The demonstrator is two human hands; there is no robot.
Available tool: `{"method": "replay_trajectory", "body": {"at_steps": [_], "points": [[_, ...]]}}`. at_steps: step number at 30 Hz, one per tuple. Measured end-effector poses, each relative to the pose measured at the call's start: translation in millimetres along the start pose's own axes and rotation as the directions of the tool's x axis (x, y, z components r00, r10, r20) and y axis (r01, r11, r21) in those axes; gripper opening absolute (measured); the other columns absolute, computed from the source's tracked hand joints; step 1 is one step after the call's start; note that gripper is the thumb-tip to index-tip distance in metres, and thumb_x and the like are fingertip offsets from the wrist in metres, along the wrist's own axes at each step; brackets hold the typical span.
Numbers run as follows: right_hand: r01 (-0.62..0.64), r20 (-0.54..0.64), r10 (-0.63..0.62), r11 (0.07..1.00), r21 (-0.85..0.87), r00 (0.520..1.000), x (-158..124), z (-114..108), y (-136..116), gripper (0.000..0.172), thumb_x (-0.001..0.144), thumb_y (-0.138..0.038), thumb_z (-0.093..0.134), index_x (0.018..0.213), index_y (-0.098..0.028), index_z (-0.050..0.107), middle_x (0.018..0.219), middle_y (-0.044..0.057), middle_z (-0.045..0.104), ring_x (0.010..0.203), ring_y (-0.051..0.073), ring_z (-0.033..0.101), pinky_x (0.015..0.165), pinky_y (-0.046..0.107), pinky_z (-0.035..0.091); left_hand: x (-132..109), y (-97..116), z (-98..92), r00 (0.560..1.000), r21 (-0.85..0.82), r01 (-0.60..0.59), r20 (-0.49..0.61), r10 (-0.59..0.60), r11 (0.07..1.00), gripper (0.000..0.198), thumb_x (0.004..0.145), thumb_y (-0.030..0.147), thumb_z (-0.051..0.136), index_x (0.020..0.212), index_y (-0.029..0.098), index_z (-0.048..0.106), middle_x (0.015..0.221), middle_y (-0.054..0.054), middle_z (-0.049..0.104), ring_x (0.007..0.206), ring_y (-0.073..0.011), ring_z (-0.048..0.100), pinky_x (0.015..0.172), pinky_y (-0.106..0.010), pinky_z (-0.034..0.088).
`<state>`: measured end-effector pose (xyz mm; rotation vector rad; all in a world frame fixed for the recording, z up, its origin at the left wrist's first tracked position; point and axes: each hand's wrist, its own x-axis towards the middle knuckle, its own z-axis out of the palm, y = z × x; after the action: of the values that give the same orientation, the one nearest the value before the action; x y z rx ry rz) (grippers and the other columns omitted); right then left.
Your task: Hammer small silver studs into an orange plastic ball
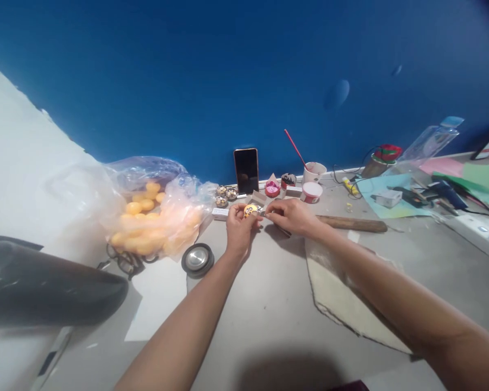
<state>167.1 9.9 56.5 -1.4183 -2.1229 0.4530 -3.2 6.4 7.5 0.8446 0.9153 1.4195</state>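
Observation:
My left hand (240, 231) grips a small yellow ball (250, 209) with dark and light decorations between its thumb and fingers. Just to the right of the ball, my right hand (292, 215) is closed in a pinch. Something small and shiny shows at its fingertips, too tiny to name. Behind my left hand sit several similar decorated balls (221, 201). A small white box (220, 214) lies beside them. An upright phone (246, 170) leans on the wall beyond my hands.
Left stands a clear plastic bag (175, 209) of yellow balls, with a round dark-rimmed metal lid (198, 259) in front. Behind my right hand are a pink tub (312, 191) and a white cup (314, 172) with a red stick. A wooden stick (352, 224) lies right.

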Motion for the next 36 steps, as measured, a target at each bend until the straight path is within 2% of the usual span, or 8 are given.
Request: {"method": "replay_trajectory", "body": {"at_steps": [6,10,13,16,22,26,31,36], "points": [[0.068,-0.186,-0.023,0.969,0.237,0.982,-17,18,20,0.017,0.092,-0.027,0.062,0.089,-0.02,0.078,0.083,0.002,0.078,0.072,0.015,0.066,0.07,0.025,0.045,-7,5,3.7,0.959,-0.174,0.224,0.213,-0.185,0.959,0.042,0.065,0.02,0.073,0.105,0.02,0.059,0.095,-0.004,0.071,0.067,-0.0129,0.066,0.055,-0.022,0.047],[0.151,-0.213,-0.086,0.94,0.307,0.973,-15,23,25,0.016,0.092,-0.025,0.063,0.09,-0.021,0.079,0.088,0.003,0.08,0.078,0.017,0.07,0.075,0.026,0.049,-10,5,4.3,0.944,-0.088,0.264,0.229,-0.238,0.961,0.028,0.068,0.023,0.077,0.091,0.018,0.063,0.082,0.0,0.064,0.054,-0.0075,0.054,0.042,-0.016,0.03],[0.224,-0.211,-0.164,0.925,0.306,0.964,-13,25,26,0.017,0.093,-0.025,0.063,0.094,-0.02,0.079,0.092,0.005,0.081,0.082,0.017,0.072,0.078,0.026,0.05,-10,3,5.4,0.948,-0.016,0.252,0.202,-0.244,0.968,0.029,0.069,0.029,0.083,0.085,0.018,0.062,0.068,0.003,0.058,0.051,-0.0074,0.051,0.042,-0.015,0.03],[0.271,-0.205,-0.233,0.945,0.181,0.951,-14,27,28,0.021,0.096,-0.023,0.059,0.097,-0.019,0.079,0.093,0.006,0.08,0.084,0.018,0.071,0.079,0.027,0.048,-10,0,6.0,0.957,0.041,0.235,0.163,-0.238,0.971,0.031,0.067,0.031,0.086,0.081,0.017,0.062,0.062,0.004,0.057,0.049,-0.0079,0.051,0.043,-0.017,0.035],[0.284,-0.109,-0.324,0.918,-0.276,0.94,-21,23,23,0.03,0.102,-0.031,0.052,0.098,-0.019,0.079,0.081,0.007,0.072,0.076,0.02,0.061,0.067,0.03,0.035,-10,-5,6.4,0.962,0.052,0.226,0.142,-0.231,0.973,0.029,0.067,0.033,0.084,0.079,0.016,0.064,0.056,0.003,0.057,0.045,-0.0093,0.051,0.042,-0.02,0.038],[0.272,-0.083,-0.319,0.896,-0.352,0.944,-25,23,15,0.028,0.101,-0.028,0.052,0.098,-0.02,0.079,0.077,0.007,0.069,0.072,0.019,0.059,0.063,0.031,0.031,-12,-6,8.4,0.974,0.059,0.195,0.106,-0.2,0.979,0.027,0.067,0.033,0.083,0.077,0.016,0.064,0.055,0.002,0.057,0.043,-0.009,0.05,0.041,-0.02,0.038],[0.18,-0.179,-0.182,0.983,-0.029,0.967,-23,29,13,0.024,0.097,-0.02,0.058,0.108,-0.02,0.079,0.099,0.009,0.077,0.091,0.021,0.067,0.077,0.028,0.045,-12,-7,9.8,0.984,0.095,0.155,0.071,-0.162,0.983,0.027,0.069,0.033,0.082,0.071,0.017,0.06,0.053,0.002,0.056,0.042,-0.0083,0.048,0.041,-0.02,0.037],[0.116,-0.159,-0.059,0.916,0.383,0.986,-16,28,18,0.013,0.09,-0.023,0.069,0.093,-0.021,0.081,0.089,0.004,0.078,0.081,0.017,0.069,0.076,0.028,0.051,-12,-8,8.5,0.986,0.134,0.145,0.066,-0.154,0.98,0.024,0.068,0.031,0.081,0.073,0.016,0.063,0.053,0.003,0.055,0.042,-0.008,0.048,0.041,-0.019,0.034]]}}
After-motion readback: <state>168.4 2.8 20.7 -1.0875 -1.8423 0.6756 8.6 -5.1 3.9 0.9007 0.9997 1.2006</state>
